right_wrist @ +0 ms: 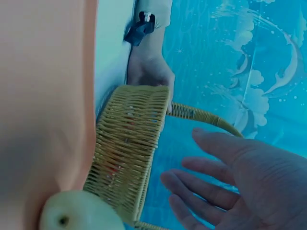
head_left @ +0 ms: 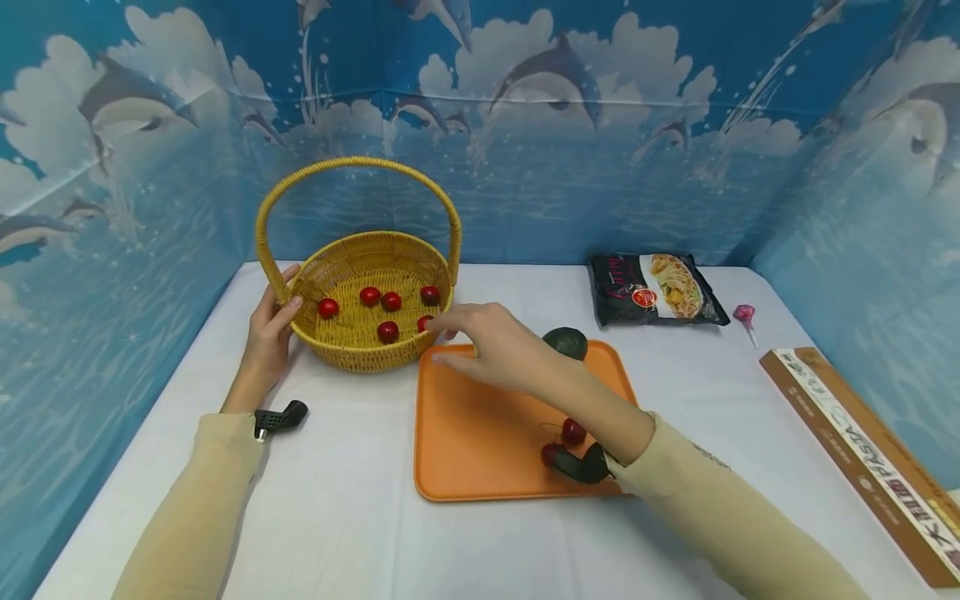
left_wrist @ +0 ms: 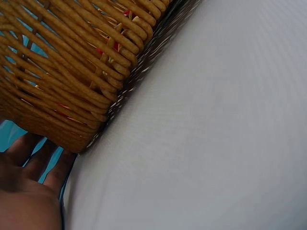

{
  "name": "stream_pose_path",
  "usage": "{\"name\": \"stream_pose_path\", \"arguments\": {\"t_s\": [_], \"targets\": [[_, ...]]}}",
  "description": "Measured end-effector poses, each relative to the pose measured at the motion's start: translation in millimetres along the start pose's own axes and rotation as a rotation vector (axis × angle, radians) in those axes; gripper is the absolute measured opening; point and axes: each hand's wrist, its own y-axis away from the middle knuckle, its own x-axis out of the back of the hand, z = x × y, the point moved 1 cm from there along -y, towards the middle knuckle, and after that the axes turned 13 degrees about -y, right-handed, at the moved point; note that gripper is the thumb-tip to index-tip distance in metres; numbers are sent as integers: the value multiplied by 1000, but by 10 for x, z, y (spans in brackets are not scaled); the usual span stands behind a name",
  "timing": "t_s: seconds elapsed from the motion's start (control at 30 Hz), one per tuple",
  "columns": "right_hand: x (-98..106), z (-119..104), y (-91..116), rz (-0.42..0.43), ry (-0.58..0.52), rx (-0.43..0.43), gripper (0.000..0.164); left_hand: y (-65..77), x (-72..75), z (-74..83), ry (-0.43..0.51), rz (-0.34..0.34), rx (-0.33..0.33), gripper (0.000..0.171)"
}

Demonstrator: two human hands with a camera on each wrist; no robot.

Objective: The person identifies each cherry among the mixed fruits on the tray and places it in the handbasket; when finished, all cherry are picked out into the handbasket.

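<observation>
A yellow wicker basket with a tall arched handle holds several red cherries. My left hand grips its left side by the handle's base, thumb at the rim and the other fingers along the outer wall. Over the basket's right rim hovers my right hand, fingers loosely spread with nothing between them in the right wrist view. One cherry inside the basket lies just beyond those fingertips. Below the right forearm, an orange tray bears two cherries near the wrist camera.
A dark green rounded fruit sits at the tray's far edge, partly behind the right arm. Farther back lies a black noodle packet. A pink wrapped lollipop and a long brown pasta box are at the right.
</observation>
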Motion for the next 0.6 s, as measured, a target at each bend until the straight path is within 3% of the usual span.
{"name": "stream_pose_path", "arguments": {"t_s": [0.33,0.6], "targets": [[39,104,533,63,-19,-12,37,-38,-43,-13,0,-9,-4,57],[91,194,805,81,-15,-7,35,-5,-9,-11,-9,7,6,57]]}}
